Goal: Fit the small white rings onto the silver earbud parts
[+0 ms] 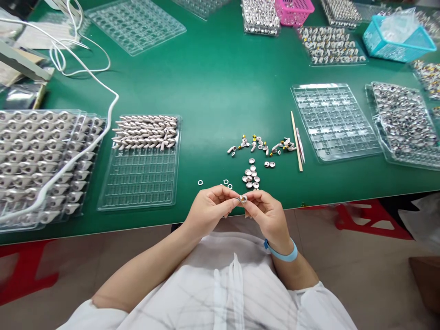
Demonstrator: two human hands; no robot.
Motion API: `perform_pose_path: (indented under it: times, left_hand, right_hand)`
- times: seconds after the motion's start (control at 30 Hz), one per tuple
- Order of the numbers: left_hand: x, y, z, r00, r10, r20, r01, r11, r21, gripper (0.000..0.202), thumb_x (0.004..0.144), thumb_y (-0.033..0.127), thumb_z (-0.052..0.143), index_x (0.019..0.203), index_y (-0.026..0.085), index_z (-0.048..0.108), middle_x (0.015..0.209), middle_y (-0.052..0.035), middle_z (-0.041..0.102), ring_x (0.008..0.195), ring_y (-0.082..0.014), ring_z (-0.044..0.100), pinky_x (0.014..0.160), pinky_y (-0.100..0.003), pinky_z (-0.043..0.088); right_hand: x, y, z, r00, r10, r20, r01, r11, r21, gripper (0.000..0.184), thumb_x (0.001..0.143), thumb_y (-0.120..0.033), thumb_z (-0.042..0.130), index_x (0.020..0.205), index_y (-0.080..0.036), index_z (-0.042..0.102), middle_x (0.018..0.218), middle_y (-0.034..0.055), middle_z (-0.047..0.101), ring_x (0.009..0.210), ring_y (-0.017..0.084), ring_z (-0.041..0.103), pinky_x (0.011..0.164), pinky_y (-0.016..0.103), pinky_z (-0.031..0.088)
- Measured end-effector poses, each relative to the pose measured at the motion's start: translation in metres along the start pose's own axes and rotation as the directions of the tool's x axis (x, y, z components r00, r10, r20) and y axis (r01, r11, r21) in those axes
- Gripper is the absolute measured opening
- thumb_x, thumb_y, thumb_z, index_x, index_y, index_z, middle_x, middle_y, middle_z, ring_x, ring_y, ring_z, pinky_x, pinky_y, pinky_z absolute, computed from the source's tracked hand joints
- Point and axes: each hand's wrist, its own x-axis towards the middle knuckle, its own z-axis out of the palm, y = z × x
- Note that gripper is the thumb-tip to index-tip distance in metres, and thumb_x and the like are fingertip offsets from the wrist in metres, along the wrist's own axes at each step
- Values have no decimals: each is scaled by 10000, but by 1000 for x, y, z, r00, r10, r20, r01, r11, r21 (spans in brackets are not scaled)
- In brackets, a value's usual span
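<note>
My left hand (pixel 209 207) and my right hand (pixel 266 213) meet at the near edge of the green table (pixel 213 87). Both pinch one small round silver cap (pixel 244 199) between their fingertips. Just beyond the hands lies a cluster of the same silver caps (pixel 251 177) and a few small white rings (pixel 227 183). Farther on, several white earbud shells (pixel 261 144) with yellow bits lie loose. A blue wristband (pixel 285 253) is on my right wrist.
A clear tray (pixel 140 176) partly filled with white shells sits at left, beside a fuller stack of trays (pixel 37 160) crossed by a white cable (pixel 103 119). An empty clear tray (pixel 335 121), a thin stick (pixel 296 140), more part trays, a pink basket (pixel 294 10) and a blue basket (pixel 398 39) lie right and behind.
</note>
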Motion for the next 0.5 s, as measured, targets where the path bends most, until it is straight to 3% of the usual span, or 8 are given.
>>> perform_pose_path:
  times: [0.27,0.5]
  left_hand:
    - [0,-1,0,999,31,18,-32,999,22,90,718,220,750,743,136,729,651,-24,696,505,-81,526,470,-193,425]
    - [-6,2,-7,992,47,113,-55,996,69,131,789,266,740,873,171,771,804,-37,753,679,-118,657,645,-212,555]
  right_hand:
    - [-3,1,0,1000,-2,-7,2,1000,-9,152,860,-345,681,925,-207,692,777,11,696,604,105,590,551,224,522]
    - [-4,1,-2,998,-61,-3,61,998,-17,114,892,-310,653,950,-220,692,788,0,675,601,89,580,551,204,506]
